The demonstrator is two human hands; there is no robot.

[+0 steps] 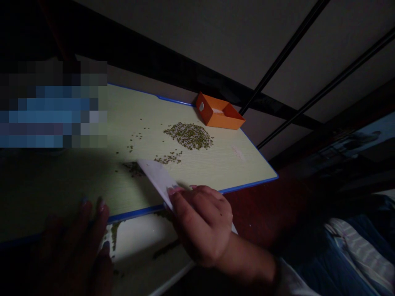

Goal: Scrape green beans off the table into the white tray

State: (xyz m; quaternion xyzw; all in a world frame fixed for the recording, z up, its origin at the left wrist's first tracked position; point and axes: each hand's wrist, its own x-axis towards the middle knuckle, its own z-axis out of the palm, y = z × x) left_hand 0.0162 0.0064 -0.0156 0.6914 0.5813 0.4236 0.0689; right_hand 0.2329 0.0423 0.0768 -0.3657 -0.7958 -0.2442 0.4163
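Pinching a white card [160, 176] btwn thumb & fingers, our R hand [203, 224] is by the near blue edge of the table [240, 172]. The card's far end slants over the tabletop, next to a small dark cluster of green grains [132, 167]; can't tell if it's touching. Our L hand [74, 242] is at lower L in deep shadow, fingers spread, near the same edge, w/ no object visible in it. The main pile [191, 135], green bits mixed w/ pale ones, lies mid-table, w/ a loose strip [169, 157] btwn it & the card. An orange box [225, 117], open-topped, sits upright near the far edge, pale stuff inside. Below the near edge: a white tray [138, 240] w/ dark green bits.
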